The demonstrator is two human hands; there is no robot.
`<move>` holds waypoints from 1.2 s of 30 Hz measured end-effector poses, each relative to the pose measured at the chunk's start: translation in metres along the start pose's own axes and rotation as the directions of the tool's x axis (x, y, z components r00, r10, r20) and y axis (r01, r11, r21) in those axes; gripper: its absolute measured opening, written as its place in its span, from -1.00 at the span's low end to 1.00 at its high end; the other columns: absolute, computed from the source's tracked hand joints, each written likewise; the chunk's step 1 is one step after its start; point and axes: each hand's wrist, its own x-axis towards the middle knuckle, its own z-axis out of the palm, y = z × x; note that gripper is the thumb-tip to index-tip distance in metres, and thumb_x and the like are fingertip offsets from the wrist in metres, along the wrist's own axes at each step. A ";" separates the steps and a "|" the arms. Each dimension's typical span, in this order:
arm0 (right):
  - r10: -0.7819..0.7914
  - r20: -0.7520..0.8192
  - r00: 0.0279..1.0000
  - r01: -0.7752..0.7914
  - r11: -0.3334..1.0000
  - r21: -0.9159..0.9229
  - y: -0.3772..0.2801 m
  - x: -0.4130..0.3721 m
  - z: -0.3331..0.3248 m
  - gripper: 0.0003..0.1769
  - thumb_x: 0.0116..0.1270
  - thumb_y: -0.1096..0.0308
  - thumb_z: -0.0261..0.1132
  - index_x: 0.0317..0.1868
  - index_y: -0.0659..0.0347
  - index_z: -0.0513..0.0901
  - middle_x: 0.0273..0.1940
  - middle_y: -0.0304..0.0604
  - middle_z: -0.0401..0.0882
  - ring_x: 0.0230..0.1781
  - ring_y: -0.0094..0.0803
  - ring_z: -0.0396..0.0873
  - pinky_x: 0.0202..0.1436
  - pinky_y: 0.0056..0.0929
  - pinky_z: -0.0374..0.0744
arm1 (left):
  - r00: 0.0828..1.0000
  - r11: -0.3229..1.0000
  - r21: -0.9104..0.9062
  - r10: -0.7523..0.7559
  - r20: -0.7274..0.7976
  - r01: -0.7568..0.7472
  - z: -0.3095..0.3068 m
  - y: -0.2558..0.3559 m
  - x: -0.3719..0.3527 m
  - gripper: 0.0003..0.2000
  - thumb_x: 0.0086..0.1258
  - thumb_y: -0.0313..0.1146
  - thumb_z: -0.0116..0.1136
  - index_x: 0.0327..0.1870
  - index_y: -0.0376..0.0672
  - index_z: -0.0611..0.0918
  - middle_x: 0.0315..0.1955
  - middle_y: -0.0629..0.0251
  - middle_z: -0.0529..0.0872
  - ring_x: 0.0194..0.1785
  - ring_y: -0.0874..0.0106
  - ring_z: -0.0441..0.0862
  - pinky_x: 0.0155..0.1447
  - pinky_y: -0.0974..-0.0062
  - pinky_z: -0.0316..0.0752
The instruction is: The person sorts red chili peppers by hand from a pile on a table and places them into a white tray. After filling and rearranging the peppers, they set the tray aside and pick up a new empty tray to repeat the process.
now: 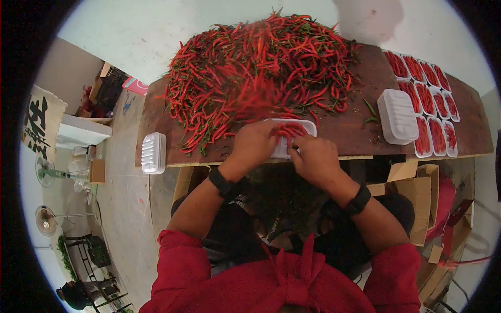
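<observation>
As seen from the head camera, a brown wooden counter (360, 136) stood against a pale wall (443, 31), bearing a great heap of red chillies (308, 57) with green stems, part of it blurred. Filled trays (423, 155) sat in rows at the right end, beside a white stack of trays (399, 116); a smaller white stack (154, 153) stood at the left corner. Cardboard boxes (417, 203) lay below on the right, while a grey floor (125, 172) and a fan (46, 221) showed to the left. One white tray (281, 153) rested at the near edge, between the hands, with several chillies (292, 129) in it. The left grip (255, 142) was bent over the tray's left side, fingertips at the chillies; the right grip (316, 159) was partly curled at the right side, thumb near the fingers. Whether either had firm hold could not be told.
</observation>
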 end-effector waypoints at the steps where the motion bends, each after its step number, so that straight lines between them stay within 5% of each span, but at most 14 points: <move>1: -0.001 0.002 1.000 0.001 1.000 0.000 0.000 0.000 0.001 -0.83 0.11 0.27 0.26 -0.38 0.19 0.61 -0.38 0.01 0.60 -0.36 0.00 0.57 -0.30 -0.07 0.51 | 0.999 0.999 -0.001 0.037 -0.020 -0.037 0.001 -0.002 0.000 -0.73 0.13 -0.40 0.08 -0.11 -0.03 0.64 -0.30 0.14 0.67 -0.23 0.11 0.62 -0.18 0.20 0.51; 17: 0.012 -0.022 1.000 -0.012 1.000 0.009 0.005 -0.001 -0.005 -0.82 0.12 0.27 0.28 -0.36 0.21 0.63 -0.36 0.00 0.61 -0.33 -0.02 0.57 -0.26 -0.11 0.51 | 1.000 0.958 0.284 -0.026 -0.016 0.030 -0.024 -0.033 0.030 -0.78 0.12 -0.33 0.15 -0.20 -0.13 0.61 -0.29 0.12 0.64 -0.19 0.10 0.60 -0.15 0.21 0.52; 20: 0.018 -0.008 1.000 -0.018 1.000 -0.024 0.008 0.000 -0.005 -0.82 0.13 0.27 0.27 -0.36 0.21 0.63 -0.37 0.00 0.61 -0.33 -0.02 0.58 -0.26 -0.11 0.52 | 0.974 0.964 0.245 0.150 -0.168 -0.106 -0.007 -0.043 0.031 -0.86 0.13 -0.37 0.04 -0.31 -0.11 0.60 -0.34 0.16 0.61 -0.22 0.11 0.58 -0.21 0.16 0.49; 28: 0.037 0.004 0.999 -0.036 0.996 -0.086 0.008 0.001 -0.007 -0.83 0.13 0.28 0.27 -0.35 0.20 0.63 -0.38 -0.02 0.62 -0.36 -0.03 0.58 -0.29 -0.12 0.52 | 0.994 0.889 0.457 0.068 -0.085 -0.022 -0.008 -0.047 0.028 -0.77 0.06 -0.39 0.14 -0.21 -0.06 0.58 -0.28 0.23 0.55 -0.22 0.18 0.59 -0.27 0.25 0.55; 34: -0.022 -0.026 0.999 0.019 0.996 -0.087 0.007 0.001 -0.006 -0.81 0.12 0.27 0.28 -0.32 0.20 0.64 -0.37 -0.02 0.63 -0.35 -0.04 0.59 -0.27 -0.13 0.53 | 0.975 0.904 0.416 0.171 -0.141 -0.099 -0.021 -0.055 0.019 -0.81 0.11 -0.39 0.12 -0.22 -0.09 0.57 -0.29 0.19 0.54 -0.23 0.16 0.58 -0.25 0.23 0.53; 36: -0.019 -0.043 0.999 0.016 0.998 -0.064 0.006 0.002 -0.007 -0.81 0.12 0.28 0.28 -0.32 0.20 0.65 -0.36 -0.01 0.63 -0.34 -0.04 0.59 -0.27 -0.13 0.52 | 0.984 0.925 0.378 0.092 -0.156 -0.026 -0.032 -0.051 0.018 -0.82 0.13 -0.39 0.13 -0.23 -0.12 0.57 -0.30 0.16 0.54 -0.22 0.14 0.58 -0.23 0.23 0.52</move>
